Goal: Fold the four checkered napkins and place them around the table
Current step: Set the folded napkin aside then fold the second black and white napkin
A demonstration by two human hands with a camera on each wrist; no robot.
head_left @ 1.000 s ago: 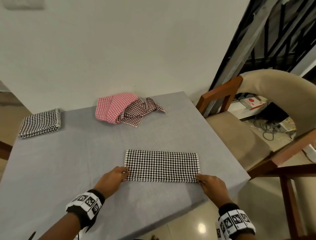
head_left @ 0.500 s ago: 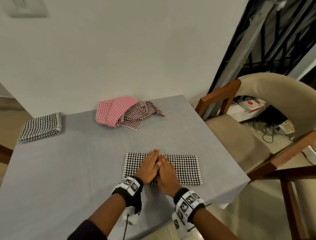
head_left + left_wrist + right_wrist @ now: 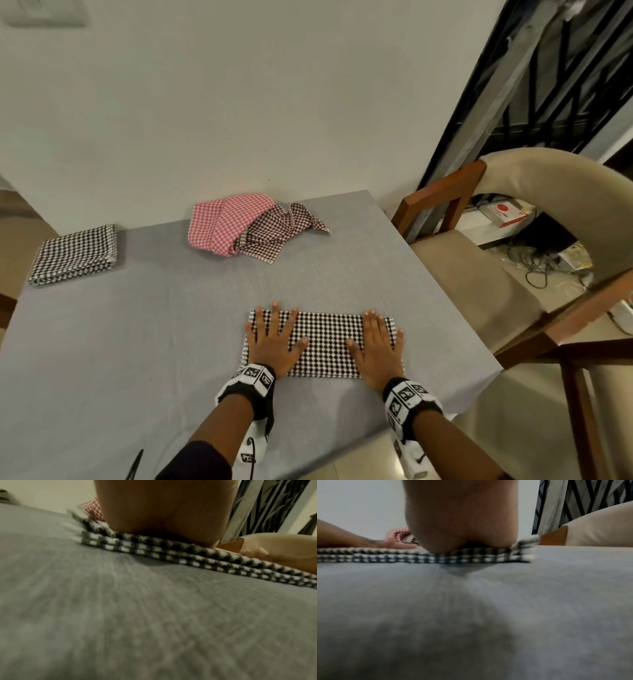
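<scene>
Plain pale wall — cushioned wooden chair right

bare grey table left, crumpled napkins far, chair right

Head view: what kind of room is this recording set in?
Probably a home dining area: a table under a grey cloth against a plain wall, an upholstered wooden chair beside it, and checkered napkins being folded. Loose cables on the floor suggest a lived-in home.
</scene>
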